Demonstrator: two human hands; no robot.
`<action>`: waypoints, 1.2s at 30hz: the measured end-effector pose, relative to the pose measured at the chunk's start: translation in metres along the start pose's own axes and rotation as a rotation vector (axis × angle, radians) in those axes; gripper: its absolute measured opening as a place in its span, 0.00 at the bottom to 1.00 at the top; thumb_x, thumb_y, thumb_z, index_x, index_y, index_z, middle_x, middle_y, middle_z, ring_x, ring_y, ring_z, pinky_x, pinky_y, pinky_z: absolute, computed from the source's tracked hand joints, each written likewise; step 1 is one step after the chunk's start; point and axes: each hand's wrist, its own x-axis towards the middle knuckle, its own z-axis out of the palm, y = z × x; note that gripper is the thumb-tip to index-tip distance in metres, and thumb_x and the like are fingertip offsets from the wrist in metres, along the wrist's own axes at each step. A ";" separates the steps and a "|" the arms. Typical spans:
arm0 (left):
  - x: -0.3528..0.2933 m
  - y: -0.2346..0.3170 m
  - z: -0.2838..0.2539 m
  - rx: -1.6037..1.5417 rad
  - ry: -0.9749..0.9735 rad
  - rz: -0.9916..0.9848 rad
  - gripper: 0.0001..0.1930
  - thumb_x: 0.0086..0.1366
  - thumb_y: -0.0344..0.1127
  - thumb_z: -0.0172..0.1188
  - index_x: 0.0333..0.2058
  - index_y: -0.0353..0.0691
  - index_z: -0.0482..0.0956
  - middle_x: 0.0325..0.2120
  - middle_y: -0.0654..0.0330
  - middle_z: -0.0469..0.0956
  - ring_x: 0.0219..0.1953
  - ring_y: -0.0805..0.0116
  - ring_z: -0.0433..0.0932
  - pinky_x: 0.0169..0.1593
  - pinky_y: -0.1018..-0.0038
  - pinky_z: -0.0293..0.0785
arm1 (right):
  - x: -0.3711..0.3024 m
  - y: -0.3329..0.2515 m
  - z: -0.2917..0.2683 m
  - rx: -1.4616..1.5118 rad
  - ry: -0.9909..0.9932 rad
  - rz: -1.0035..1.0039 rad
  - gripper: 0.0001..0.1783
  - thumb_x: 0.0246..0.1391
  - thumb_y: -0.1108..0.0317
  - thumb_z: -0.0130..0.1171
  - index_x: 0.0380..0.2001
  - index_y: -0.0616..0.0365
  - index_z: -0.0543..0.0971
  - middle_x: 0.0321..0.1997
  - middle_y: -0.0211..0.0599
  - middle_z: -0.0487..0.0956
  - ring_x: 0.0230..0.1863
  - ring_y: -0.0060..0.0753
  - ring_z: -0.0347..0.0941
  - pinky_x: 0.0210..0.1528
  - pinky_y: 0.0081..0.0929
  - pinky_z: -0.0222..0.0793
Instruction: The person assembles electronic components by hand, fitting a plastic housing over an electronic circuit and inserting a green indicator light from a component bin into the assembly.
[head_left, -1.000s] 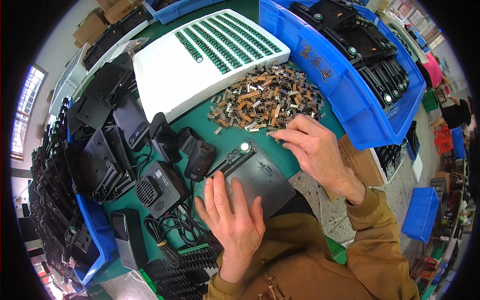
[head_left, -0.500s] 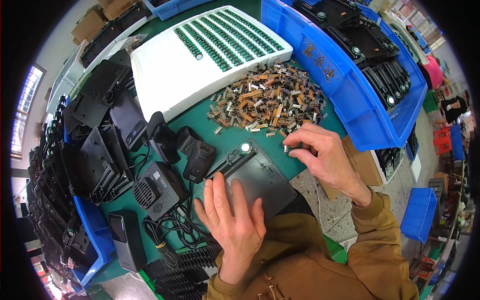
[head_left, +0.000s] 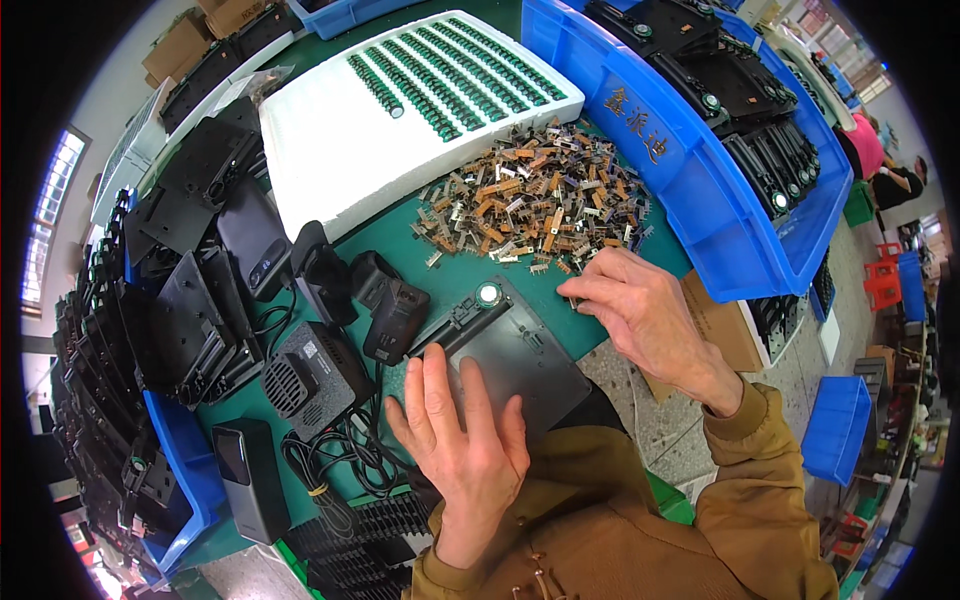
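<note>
Black panel (head_left: 525, 365): flat on the green surface (head_left: 400, 235), in front of the body, bright round piece (head_left: 488, 293) at the far end.
Left hand (head_left: 465, 445): palm down, fingers spread apart, fingertips touching the near left side of the panel.
Right hand (head_left: 645, 310): thumb and forefinger pinched together on a small part (head_left: 573, 301), just right of the panel; part mostly hidden, exact kind impossible to tell.
Loose heap (head_left: 540, 195): small brown and silver parts, beyond the panel.
White foam tray (head_left: 330, 150): farther beyond the panel, rows of green pieces (head_left: 450, 80) standing in it.
Blue bin (head_left: 650, 150): beyond the panel and to the right, loaded with black parts (head_left: 740, 90).
Grille box (head_left: 315, 375): left of the panel, black.
Cables (head_left: 330, 505): nearer than the grille box, left of the panel, coiled.
Black block (head_left: 250, 480): well left of the panel, upright.
</note>
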 end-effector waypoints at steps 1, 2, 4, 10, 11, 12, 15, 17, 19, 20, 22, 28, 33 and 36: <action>0.000 0.001 0.000 0.000 -0.002 -0.003 0.23 0.63 0.40 0.61 0.52 0.29 0.77 0.63 0.42 0.65 0.66 0.41 0.61 0.66 0.44 0.53 | 0.001 0.000 0.000 -0.016 0.021 -0.025 0.09 0.46 0.77 0.65 0.34 0.58 0.82 0.31 0.34 0.75 0.38 0.39 0.75 0.35 0.36 0.73; 0.000 0.001 0.000 0.002 -0.001 -0.004 0.23 0.63 0.40 0.61 0.52 0.29 0.77 0.63 0.42 0.65 0.66 0.41 0.61 0.66 0.44 0.53 | 0.001 0.000 0.000 -0.015 0.021 -0.027 0.09 0.46 0.77 0.65 0.34 0.58 0.82 0.31 0.34 0.75 0.38 0.39 0.75 0.35 0.36 0.73; 0.000 0.001 0.000 0.003 -0.003 -0.002 0.23 0.63 0.40 0.61 0.52 0.30 0.77 0.63 0.42 0.65 0.66 0.41 0.62 0.66 0.45 0.53 | -0.001 -0.002 0.001 -0.012 0.036 -0.051 0.07 0.46 0.74 0.67 0.32 0.57 0.82 0.32 0.32 0.74 0.38 0.38 0.75 0.35 0.35 0.73; 0.000 0.001 0.000 0.000 0.009 0.006 0.23 0.64 0.40 0.60 0.52 0.30 0.77 0.63 0.42 0.65 0.65 0.41 0.62 0.66 0.44 0.54 | -0.008 -0.009 0.004 -0.053 -0.001 0.006 0.10 0.46 0.71 0.69 0.34 0.57 0.81 0.34 0.33 0.74 0.38 0.38 0.75 0.35 0.35 0.73; 0.000 0.001 0.000 0.002 0.009 0.005 0.23 0.64 0.40 0.60 0.52 0.30 0.77 0.63 0.42 0.65 0.65 0.41 0.62 0.66 0.44 0.54 | -0.008 -0.010 0.003 -0.052 -0.002 0.004 0.10 0.46 0.71 0.69 0.34 0.57 0.81 0.34 0.33 0.74 0.38 0.38 0.75 0.35 0.35 0.73; 0.000 0.001 0.000 0.006 0.007 0.005 0.23 0.64 0.40 0.60 0.52 0.30 0.77 0.63 0.42 0.65 0.65 0.41 0.62 0.66 0.44 0.54 | -0.008 -0.010 0.002 -0.015 0.005 0.016 0.11 0.46 0.72 0.68 0.36 0.56 0.81 0.34 0.33 0.74 0.38 0.39 0.75 0.35 0.35 0.73; 0.000 0.001 0.000 0.005 0.009 0.004 0.23 0.64 0.40 0.60 0.52 0.30 0.77 0.63 0.42 0.66 0.65 0.41 0.62 0.66 0.44 0.54 | -0.007 -0.010 0.000 0.039 0.003 0.005 0.13 0.46 0.74 0.67 0.38 0.55 0.82 0.34 0.33 0.74 0.39 0.39 0.75 0.36 0.35 0.73; 0.001 0.001 -0.001 0.002 0.014 0.006 0.23 0.64 0.40 0.60 0.52 0.30 0.77 0.63 0.42 0.65 0.65 0.41 0.62 0.65 0.44 0.54 | -0.008 -0.008 0.001 0.058 -0.003 -0.018 0.14 0.46 0.76 0.65 0.39 0.55 0.82 0.34 0.33 0.74 0.39 0.39 0.75 0.37 0.35 0.73; 0.001 0.000 0.000 0.011 0.014 0.007 0.23 0.64 0.40 0.59 0.52 0.30 0.77 0.62 0.42 0.66 0.65 0.41 0.62 0.65 0.44 0.55 | -0.008 -0.005 0.004 0.071 -0.051 -0.078 0.16 0.47 0.80 0.62 0.41 0.55 0.81 0.34 0.34 0.74 0.38 0.40 0.75 0.37 0.35 0.73; 0.001 0.000 0.000 0.012 0.014 0.008 0.23 0.64 0.40 0.59 0.52 0.30 0.77 0.62 0.42 0.66 0.65 0.41 0.62 0.65 0.44 0.55 | -0.007 -0.004 0.005 0.071 -0.050 -0.079 0.16 0.47 0.80 0.62 0.41 0.55 0.81 0.34 0.34 0.74 0.38 0.40 0.75 0.37 0.35 0.73; 0.001 0.001 0.000 0.008 0.009 0.004 0.23 0.64 0.40 0.60 0.52 0.30 0.77 0.62 0.42 0.66 0.65 0.41 0.63 0.65 0.45 0.55 | -0.006 -0.002 0.006 0.073 -0.050 -0.077 0.16 0.47 0.81 0.60 0.40 0.55 0.82 0.34 0.33 0.74 0.39 0.39 0.75 0.36 0.35 0.73; 0.001 0.001 -0.001 0.006 0.013 0.011 0.23 0.63 0.40 0.60 0.52 0.29 0.77 0.62 0.41 0.66 0.65 0.40 0.63 0.65 0.45 0.55 | -0.003 -0.003 0.003 0.095 -0.036 -0.033 0.15 0.47 0.80 0.60 0.40 0.56 0.82 0.33 0.34 0.74 0.37 0.40 0.75 0.34 0.35 0.73; 0.001 0.001 0.000 0.006 0.012 0.009 0.23 0.63 0.40 0.60 0.52 0.30 0.76 0.62 0.41 0.66 0.65 0.40 0.63 0.65 0.44 0.55 | -0.002 -0.002 0.005 0.074 -0.043 -0.075 0.13 0.49 0.80 0.61 0.40 0.56 0.81 0.32 0.36 0.74 0.35 0.41 0.75 0.33 0.36 0.72; 0.000 0.001 0.000 0.006 0.008 0.001 0.23 0.63 0.40 0.60 0.52 0.30 0.76 0.62 0.41 0.66 0.65 0.40 0.62 0.66 0.44 0.54 | 0.000 -0.002 0.006 0.104 -0.024 -0.052 0.13 0.48 0.81 0.62 0.39 0.59 0.82 0.31 0.36 0.74 0.33 0.39 0.75 0.33 0.34 0.71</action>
